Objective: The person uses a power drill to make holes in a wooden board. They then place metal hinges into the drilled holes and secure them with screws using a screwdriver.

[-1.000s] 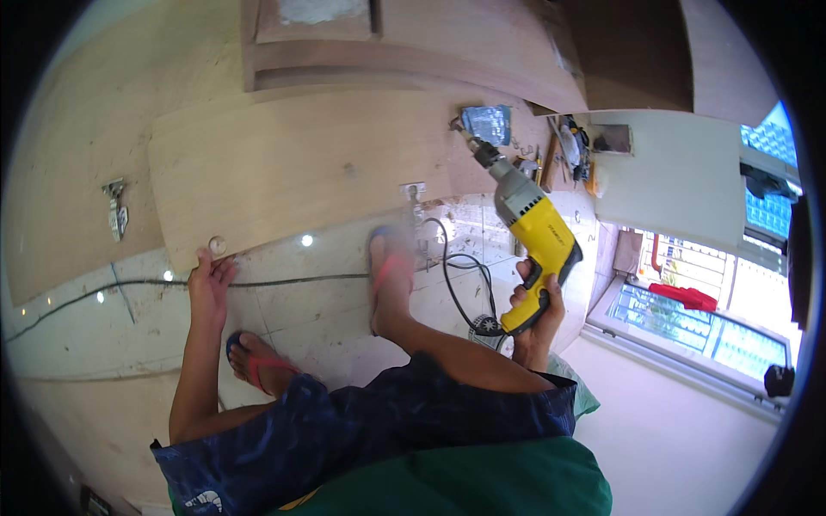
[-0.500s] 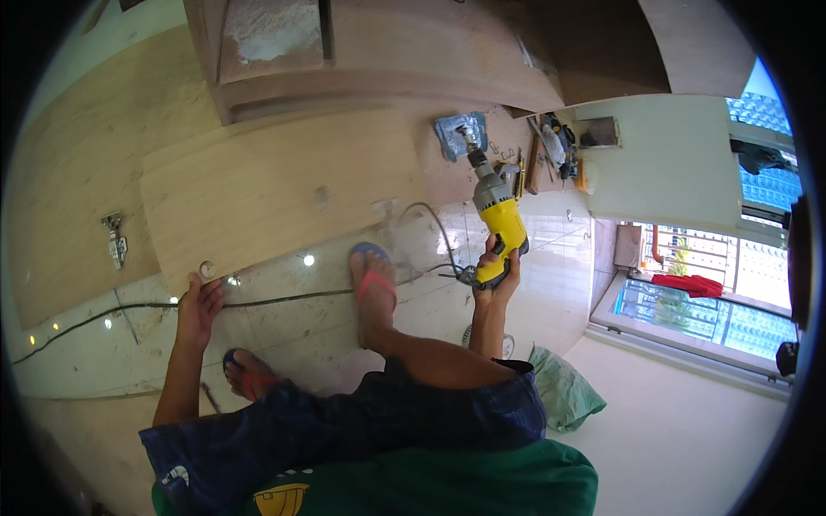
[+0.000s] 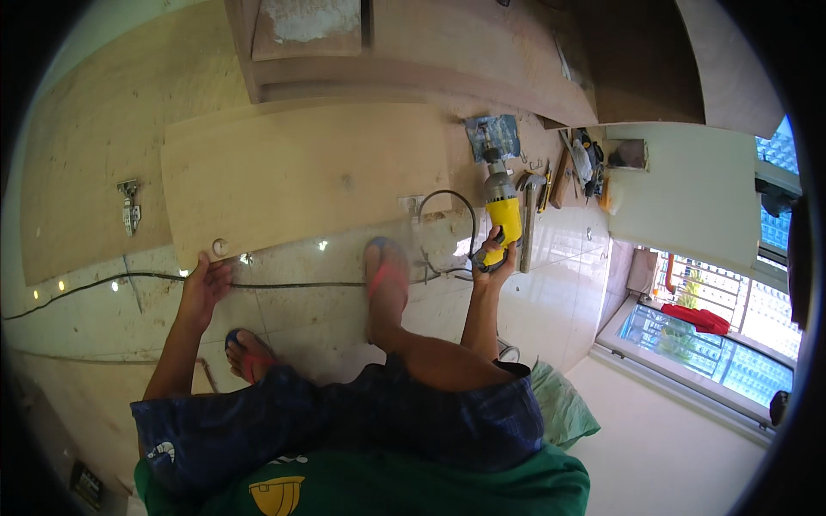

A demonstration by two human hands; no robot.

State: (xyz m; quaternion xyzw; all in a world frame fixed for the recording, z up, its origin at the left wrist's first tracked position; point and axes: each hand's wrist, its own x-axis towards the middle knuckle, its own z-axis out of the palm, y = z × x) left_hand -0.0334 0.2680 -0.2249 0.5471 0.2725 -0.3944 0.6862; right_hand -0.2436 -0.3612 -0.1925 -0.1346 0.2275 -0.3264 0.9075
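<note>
My right hand (image 3: 496, 260) is wrapped round the handle of a yellow corded power drill (image 3: 504, 215). The drill's front end points away from me, over a blue-and-silver packet (image 3: 492, 138). At the near left corner of a light wooden panel (image 3: 301, 176), my left hand (image 3: 205, 288) grips the edge, its fingers curled. Close to that hand a round hole (image 3: 219, 248) is cut in the panel, with a pale rim or disc showing in it. A metal cabinet hinge (image 3: 129, 206) lies on a larger wooden sheet (image 3: 82, 146) to the left.
A black cable (image 3: 301, 285) runs across the dusty tiled floor, passing my sandalled feet. A hammer (image 3: 529, 215) and several other tools lie right of the drill. Wooden cabinets (image 3: 447, 52) stand along the far side. A green sack (image 3: 557, 404) sits near my right leg.
The drill has come down and closer to the floor, its front end now over the packet. My left hand stays at the panel's corner. The whole view has shifted slightly.
</note>
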